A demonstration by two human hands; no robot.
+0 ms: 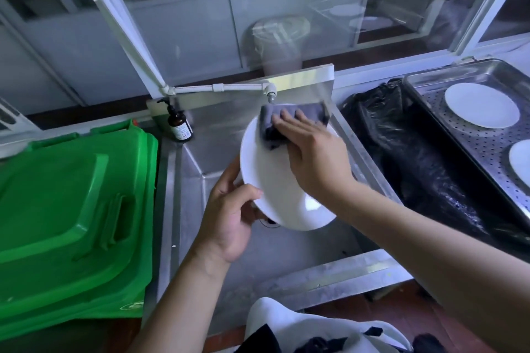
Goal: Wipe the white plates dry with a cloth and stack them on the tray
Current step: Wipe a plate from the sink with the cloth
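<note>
At the bottom edge, closest to the lens, sits a bunched white garment (301,327) with dark straps. Above it both forearms reach out over a steel sink (189,209).

The left hand (229,218) grips the near-left rim of a white plate (275,189), thumb curled over the face and fingers behind, holding it in the air above the sink basin. The right hand (312,152) lies with fingers straight and flat on a folded grey cloth (286,123), pressing it against the far part of the plate, just under the tap (269,94).

The plate is tilted, its face turned up and toward the person; seen this way it looks oval, with the long axis running from the far left down to the near right. The cloth covers the far end, so the unwiped near portion lies back toward the wrist, along that axis.

The tray (424,86) stands well to the right, beyond a black bag (401,135), with two white plates (481,106) lying flat and apart on it. The right hand is nearer the tray, so I judge the plate would travel rightward once dry.

A green bin (71,209) stands left of the sink, a brown pump bottle (179,123) at its far corner.
</note>
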